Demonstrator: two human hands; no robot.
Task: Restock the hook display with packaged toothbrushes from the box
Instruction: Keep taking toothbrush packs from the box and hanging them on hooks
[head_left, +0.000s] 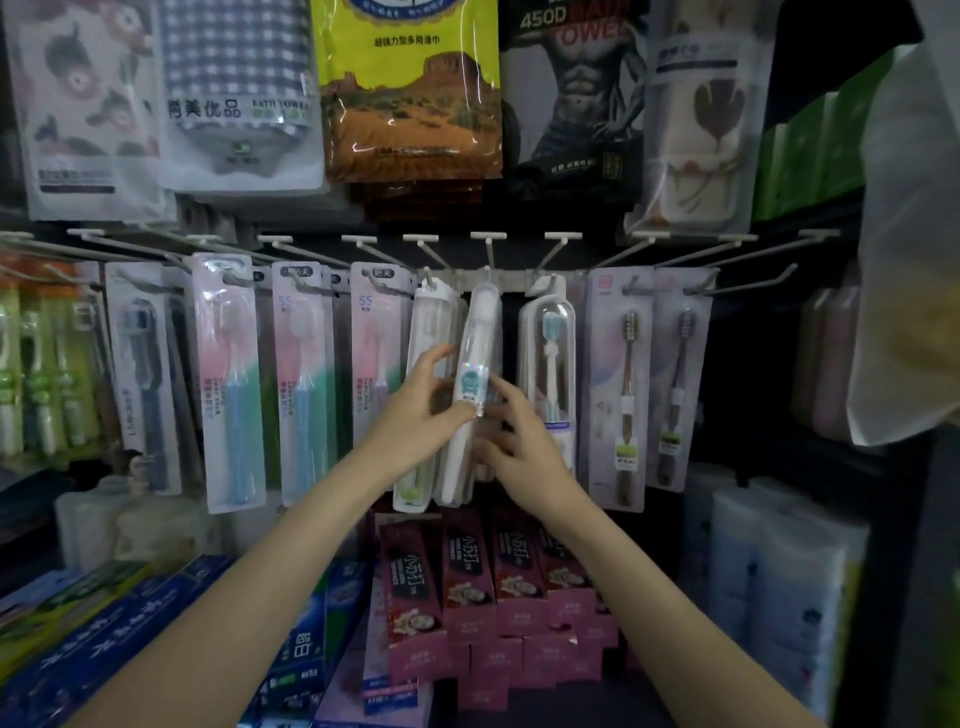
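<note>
While both hands work at the middle hook: we hold one clear-cased toothbrush pack (475, 364) at the centre of the display, its top at the hook (487, 271) at 12 o'clock.
Long axis: nearly upright, top leaning a little toward 1 o'clock, foot toward 7 o'clock.
Left hand: our left hand (415, 415) sits at 9 o'clock of the pack, thumb and fingers curled round its lower half, gripping it.
Right hand: our right hand (519, 431) lies at 4 o'clock of the pack, fingers spread and nearly straight, fingertips touching its right edge near the label; it holds nothing that we can see.
Nearer hand: we judge the left the carrier, the right only a guide.
Key relation: the pack's hang tab is at the hook tip; whether it is already threaded we cannot tell.
Neighbours: another clear pack (421, 395) hangs just beside at 9 o'clock, a blue-headed one (548, 358) at 3 o'clock.
Containers: the supply box is not in view; below, at 6 o'clock, red toothpaste cartons (483, 577) stand in rows.
Next move, in our judgement: a short push back along the hook, keeping the pack upright.
</note>
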